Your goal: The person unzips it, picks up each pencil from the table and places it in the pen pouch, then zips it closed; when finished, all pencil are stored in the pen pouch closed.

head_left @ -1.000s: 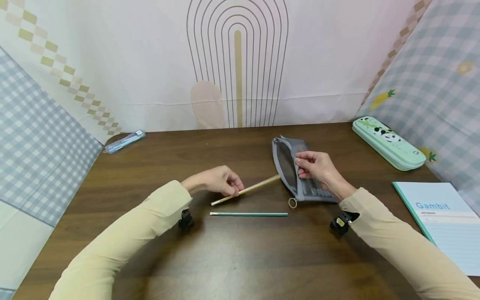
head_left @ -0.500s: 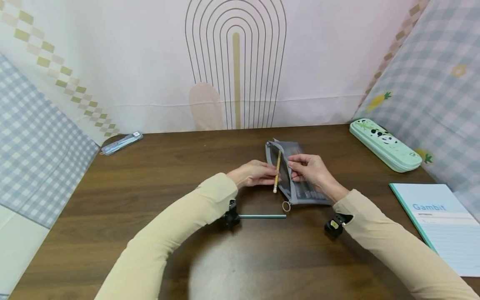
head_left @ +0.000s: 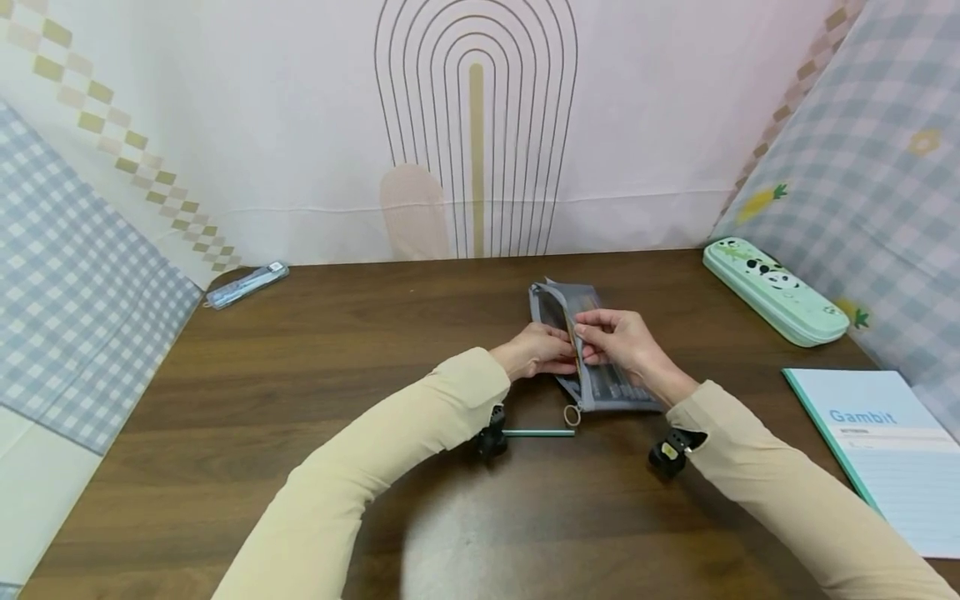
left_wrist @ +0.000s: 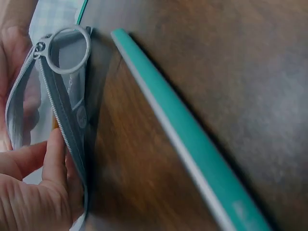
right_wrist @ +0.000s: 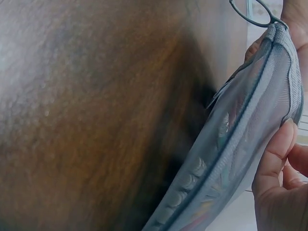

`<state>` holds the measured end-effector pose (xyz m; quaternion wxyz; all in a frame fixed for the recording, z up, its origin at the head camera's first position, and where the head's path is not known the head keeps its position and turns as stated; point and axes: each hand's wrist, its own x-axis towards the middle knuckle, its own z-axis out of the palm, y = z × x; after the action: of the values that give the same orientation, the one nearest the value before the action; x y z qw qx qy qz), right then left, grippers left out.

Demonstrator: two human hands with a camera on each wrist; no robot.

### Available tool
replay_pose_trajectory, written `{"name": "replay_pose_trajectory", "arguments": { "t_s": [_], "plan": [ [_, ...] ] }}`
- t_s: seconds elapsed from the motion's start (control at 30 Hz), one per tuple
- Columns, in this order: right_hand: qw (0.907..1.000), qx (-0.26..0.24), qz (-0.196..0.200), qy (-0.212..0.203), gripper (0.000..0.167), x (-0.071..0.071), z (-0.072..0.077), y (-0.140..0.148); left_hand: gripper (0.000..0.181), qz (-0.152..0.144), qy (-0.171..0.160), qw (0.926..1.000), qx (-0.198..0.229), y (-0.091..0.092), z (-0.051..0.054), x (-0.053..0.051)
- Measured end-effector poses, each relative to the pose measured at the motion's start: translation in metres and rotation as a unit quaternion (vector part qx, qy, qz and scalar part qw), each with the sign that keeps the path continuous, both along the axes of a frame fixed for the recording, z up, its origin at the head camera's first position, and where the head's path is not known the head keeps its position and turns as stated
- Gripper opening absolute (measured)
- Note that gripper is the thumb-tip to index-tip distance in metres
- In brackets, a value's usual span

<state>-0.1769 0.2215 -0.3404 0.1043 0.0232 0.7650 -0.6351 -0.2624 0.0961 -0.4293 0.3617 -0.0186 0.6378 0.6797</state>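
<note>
A grey zip pouch (head_left: 624,393) of see-through mesh lies at the middle right of the table, its zip undone. My right hand (head_left: 618,340) pinches one edge of its mouth and holds it apart. My left hand (head_left: 537,350) is at the mouth, fingers partly inside, holding a yellow pencil (left_wrist: 55,120) that is mostly hidden by the hand and pouch. A ring pull (left_wrist: 70,49) hangs from the zip. In the right wrist view, several slim items show through the mesh (right_wrist: 211,178). Below the left wrist lies a green pencil (head_left: 540,433), partly covered.
A mint pencil case (head_left: 776,292) with pandas stands at the back right. In front of it lies a notebook (head_left: 885,450) marked Gambit. A small blue packet (head_left: 247,285) is at the back left. Patterned cloth (head_left: 315,125) walls the table's back and sides.
The left hand picked up the yellow pencil from the table, turned it and carried it rightward into the pouch's mouth. The right hand keeps its pinch on the pouch edge.
</note>
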Motion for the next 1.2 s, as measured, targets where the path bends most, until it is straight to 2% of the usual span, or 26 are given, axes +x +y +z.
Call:
{"name": "replay_pose_trajectory", "arguments": {
  "t_s": [0.03, 0.07, 0.1, 0.17, 0.23, 0.3, 0.37, 0.43, 0.5, 0.53, 0.7, 0.77, 0.87, 1.03, 1.07, 1.1, 1.13, 1.17, 1.2],
  "plan": [
    [1.0, 0.0, 0.0, 0.0, 0.041, 0.0, 0.0, 0.0, 0.025, -0.01, 0.012, 0.9998, -0.011, -0.009, 0.027, 0.018],
    [1.0, 0.001, 0.0, 0.001, 0.041, 0.0, 0.0, 0.0, 0.028, -0.023, 0.025, 0.9992, -0.022, -0.018, 0.048, 0.032],
    [1.0, 0.001, 0.0, 0.002, 0.041, 0.001, 0.0, 0.0, 0.032, -0.033, 0.035, 0.9984, -0.032, -0.026, 0.063, 0.042],
    [1.0, 0.005, -0.001, 0.005, 0.041, 0.001, 0.0, 0.001, 0.036, -0.064, 0.056, 0.9958, -0.032, -0.042, 0.075, 0.048],
    [0.9999, 0.006, -0.004, 0.009, 0.04, 0.001, 0.0, 0.001, 0.038, -0.104, 0.079, 0.9909, -0.033, -0.058, 0.077, 0.049],
    [0.9999, 0.003, -0.007, 0.011, 0.039, 0.0, 0.0, 0.002, 0.037, -0.156, 0.098, 0.9819, -0.046, -0.076, 0.079, 0.051],
    [0.9999, 0.0, -0.007, 0.012, 0.04, 0.0, 0.001, 0.002, 0.036, -0.217, 0.121, 0.9661, -0.07, -0.095, 0.08, 0.055],
    [0.9999, 0.002, -0.007, 0.013, 0.04, 0.0, 0.002, 0.003, 0.034, -0.271, 0.15, 0.9456, -0.099, -0.114, 0.08, 0.061],
    [0.9999, 0.006, -0.008, 0.013, 0.04, 0.0, 0.002, 0.004, 0.032, -0.309, 0.178, 0.9271, -0.115, -0.129, 0.077, 0.067],
    [0.9998, 0.008, -0.008, 0.015, 0.04, 0.0, 0.003, 0.005, 0.031, -0.321, 0.191, 0.9203, -0.117, -0.135, 0.076, 0.069],
    [0.9998, 0.01, -0.008, 0.015, 0.041, 0.001, 0.003, 0.006, 0.03, -0.346, 0.26, 0.8932, -0.123, -0.149, 0.071, 0.078],
    [0.9998, 0.01, -0.008, 0.014, 0.041, 0.002, 0.002, 0.006, 0.029, -0.353, 0.289, 0.8793, -0.136, -0.15, 0.07, 0.081],
    [0.9998, 0.007, -0.008, 0.015, 0.041, 0.002, 0.001, 0.006, 0.026, -0.364, 0.338, 0.8517, -0.167, -0.15, 0.07, 0.084],
    [0.9998, 0.002, -0.01, 0.02, 0.04, 0.001, 0.001, 0.006, 0.018, -0.378, 0.426, 0.7926, -0.218, -0.15, 0.073, 0.089],
    [0.9997, 0.001, -0.011, 0.021, 0.04, 0.001, 0.0, 0.006, 0.017, -0.38, 0.437, 0.7832, -0.226, -0.15, 0.075, 0.089],
    [0.9997, 0.001, -0.011, 0.021, 0.039, 0.001, 0.0, 0.005, 0.017, -0.382, 0.441, 0.7782, -0.232, -0.15, 0.076, 0.089],
    [0.9997, 0.0, -0.011, 0.021, 0.04, 0.001, 0.0, 0.005, 0.017, -0.384, 0.439, 0.7777, -0.236, -0.151, 0.078, 0.088],
    [0.9997, -0.002, -0.01, 0.02, 0.04, 0.001, 0.0, 0.005, 0.016, -0.386, 0.428, 0.7816, -0.239, -0.153, 0.079, 0.087],
    [0.9998, -0.003, -0.008, 0.019, 0.04, 0.002, 0.0, 0.004, 0.015, -0.387, 0.409, 0.7911, -0.239, -0.155, 0.081, 0.084]
  ]
}}
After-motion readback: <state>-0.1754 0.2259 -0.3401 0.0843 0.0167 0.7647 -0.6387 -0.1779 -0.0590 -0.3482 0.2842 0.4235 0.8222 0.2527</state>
